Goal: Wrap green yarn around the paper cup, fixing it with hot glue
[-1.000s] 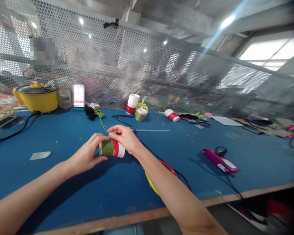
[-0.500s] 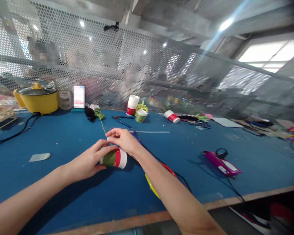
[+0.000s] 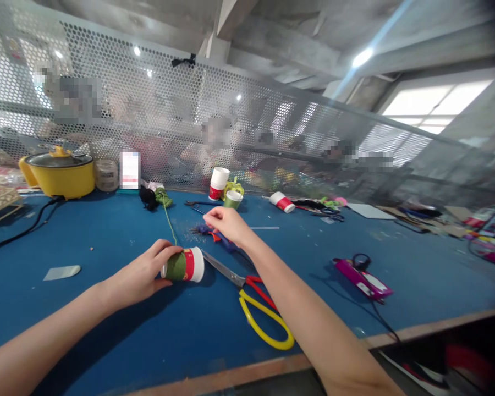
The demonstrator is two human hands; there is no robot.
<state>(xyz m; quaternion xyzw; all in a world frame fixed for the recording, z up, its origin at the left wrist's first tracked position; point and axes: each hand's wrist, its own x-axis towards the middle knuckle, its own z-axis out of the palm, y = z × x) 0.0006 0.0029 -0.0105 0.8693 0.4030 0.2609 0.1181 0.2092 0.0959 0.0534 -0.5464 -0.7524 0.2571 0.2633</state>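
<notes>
My left hand grips a paper cup lying on its side, its mouth end to the right. Green yarn covers the cup's left part, and a red band and white end show. A strand of green yarn runs from the cup back to a small ball of green yarn. My right hand is raised off the cup with thumb and fingers pinched together; whatever they hold, if anything, is too small to make out. Beside it lies a blue glue gun with an orange trigger. Scissors with red and yellow handles lie right of the cup.
Stacked cups and a green-wrapped cup stand at the back, near a fallen cup. A yellow pot is back left. To the right lies a purple pouch-like item with a cord. Perforated metal panels border the table.
My right hand has left the cup and yarn and moved right and up, uncovering the scissors and glue gun. My left hand keeps its hold on the cup.
</notes>
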